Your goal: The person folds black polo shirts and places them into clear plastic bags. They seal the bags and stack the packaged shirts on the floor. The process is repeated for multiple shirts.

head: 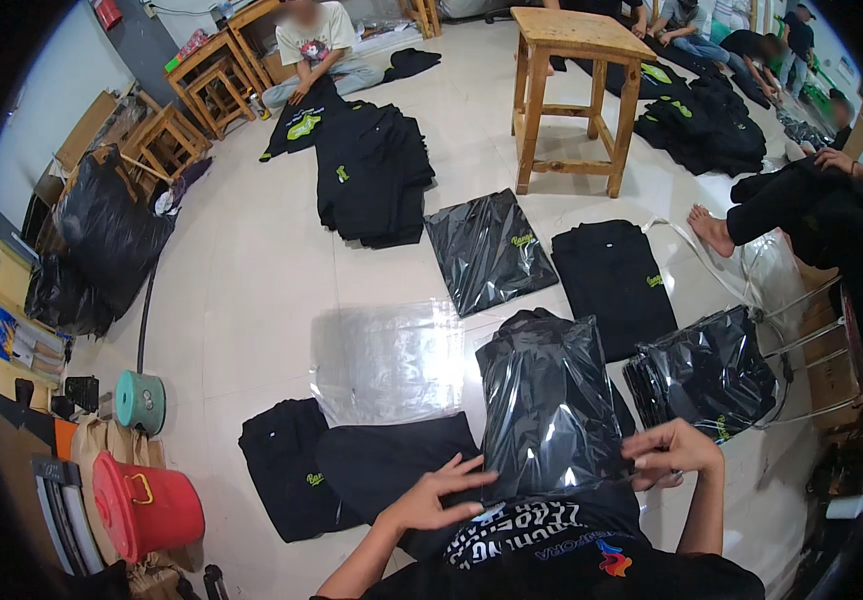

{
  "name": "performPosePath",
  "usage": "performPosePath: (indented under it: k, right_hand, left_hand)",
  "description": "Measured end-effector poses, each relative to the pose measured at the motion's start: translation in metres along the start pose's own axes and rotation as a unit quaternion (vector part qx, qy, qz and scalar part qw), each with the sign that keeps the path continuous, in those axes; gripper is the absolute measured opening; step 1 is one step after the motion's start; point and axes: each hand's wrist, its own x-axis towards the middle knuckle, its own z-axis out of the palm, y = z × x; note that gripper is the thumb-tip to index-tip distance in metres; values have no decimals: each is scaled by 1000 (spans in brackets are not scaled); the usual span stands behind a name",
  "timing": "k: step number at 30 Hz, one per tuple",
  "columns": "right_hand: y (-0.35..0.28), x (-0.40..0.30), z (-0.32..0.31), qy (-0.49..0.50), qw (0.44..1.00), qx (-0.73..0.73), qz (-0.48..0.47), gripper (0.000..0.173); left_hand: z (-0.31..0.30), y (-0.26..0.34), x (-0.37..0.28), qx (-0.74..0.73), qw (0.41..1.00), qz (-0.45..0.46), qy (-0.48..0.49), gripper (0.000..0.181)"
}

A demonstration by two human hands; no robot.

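Note:
Before me lies a folded black shirt in a clear plastic bag (551, 412), its near edge by my lap. My left hand (439, 491) is at the bag's lower left corner, palm down with fingers spread. At the lower right edge, my right hand (675, 456) has bent fingers; whether they pinch the plastic cannot be told. An empty clear plastic bag (386, 364) lies flat on the floor beyond my left hand. Left of me rests a folded black shirt (285, 465) with green lettering, partly covered by dark cloth (401, 457).
Bagged shirts (701, 375) are stacked at right, near another folded shirt (611, 285) and a bagged one (487, 251). Farther off are a shirt pile (375, 176), a wooden stool (585, 37) and a seated person (319, 45). A red bucket (153, 506) stands left. Another person's foot (710, 231) is at right.

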Motion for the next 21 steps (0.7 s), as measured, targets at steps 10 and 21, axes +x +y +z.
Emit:
performPosePath:
  k: [10, 21]
  right_hand:
    - [46, 113, 40, 300, 946, 79, 97, 43]
    - [68, 120, 32, 316, 946, 64, 13, 33]
  left_hand:
    - [23, -76, 105, -139, 900, -319, 262, 58]
    - [3, -75, 102, -252, 880, -302, 267, 38]
